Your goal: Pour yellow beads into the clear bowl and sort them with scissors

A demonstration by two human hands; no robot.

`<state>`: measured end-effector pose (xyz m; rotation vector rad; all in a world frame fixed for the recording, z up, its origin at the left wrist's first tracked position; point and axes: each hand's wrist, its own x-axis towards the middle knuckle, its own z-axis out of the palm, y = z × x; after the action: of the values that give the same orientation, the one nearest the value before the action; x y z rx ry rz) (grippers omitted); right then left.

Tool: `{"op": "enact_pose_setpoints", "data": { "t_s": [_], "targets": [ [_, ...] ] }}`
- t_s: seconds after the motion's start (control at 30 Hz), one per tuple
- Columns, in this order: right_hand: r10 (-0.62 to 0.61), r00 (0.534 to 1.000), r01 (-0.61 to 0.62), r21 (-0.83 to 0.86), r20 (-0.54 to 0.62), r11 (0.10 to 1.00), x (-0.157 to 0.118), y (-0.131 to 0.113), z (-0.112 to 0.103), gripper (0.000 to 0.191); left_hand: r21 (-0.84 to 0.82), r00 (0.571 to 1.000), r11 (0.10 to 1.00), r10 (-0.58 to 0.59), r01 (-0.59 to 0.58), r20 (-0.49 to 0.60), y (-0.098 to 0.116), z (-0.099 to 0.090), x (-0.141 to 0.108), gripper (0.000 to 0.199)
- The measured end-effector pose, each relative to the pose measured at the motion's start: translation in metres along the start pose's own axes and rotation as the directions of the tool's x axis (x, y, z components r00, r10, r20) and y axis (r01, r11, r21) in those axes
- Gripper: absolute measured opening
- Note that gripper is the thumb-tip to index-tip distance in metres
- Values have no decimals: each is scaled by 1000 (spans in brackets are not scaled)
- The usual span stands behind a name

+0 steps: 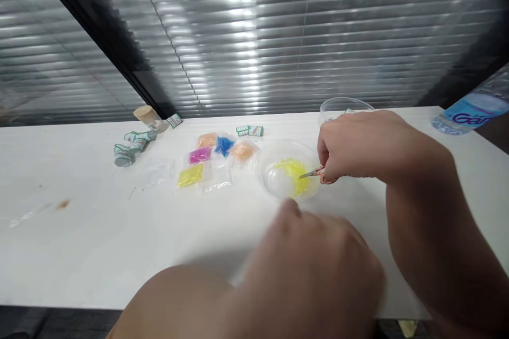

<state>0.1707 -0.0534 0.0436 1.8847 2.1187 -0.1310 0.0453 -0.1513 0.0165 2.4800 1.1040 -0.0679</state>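
My right hand (358, 143) is closed on a small pair of scissors (318, 171) with copper-coloured handles. Their pointed blades reach over a clear shallow plastic bowl (267, 183), at the bright yellow material (293, 172) inside it. Whether the tips touch the yellow pieces I cannot tell. My left hand (314, 270) is in the near foreground, just in front of the bowl. It is smeared by motion and its fingers look curled, but what it holds, if anything, does not show.
Left of the bowl lie small bags: yellow (190, 175), magenta (200, 155), blue (224, 145) and peach (243, 152). Farther left are several little labelled rolls (137, 144) and a beige-topped container (150, 118). Behind my right hand stands another clear container (345, 104); a water bottle (473, 108) is at right.
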Motion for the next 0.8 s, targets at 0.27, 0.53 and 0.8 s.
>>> {"op": "enact_pose_setpoints", "data": {
  "t_s": [0.27,0.53,0.8],
  "targets": [
    [-44,999,44,11,18,999,-7,-1,-4,11,239,889,871,-361,430,-283,-78,-64,14,33],
    [-51,993,57,-49,110,997,1,-6,-5,13,349,883,821,-467,452,-46,-106,-44,70,40],
    [-72,994,74,-20,76,997,-1,-3,-5,13,405,838,771,-545,491,21,-87,-47,61,29]
  ]
}}
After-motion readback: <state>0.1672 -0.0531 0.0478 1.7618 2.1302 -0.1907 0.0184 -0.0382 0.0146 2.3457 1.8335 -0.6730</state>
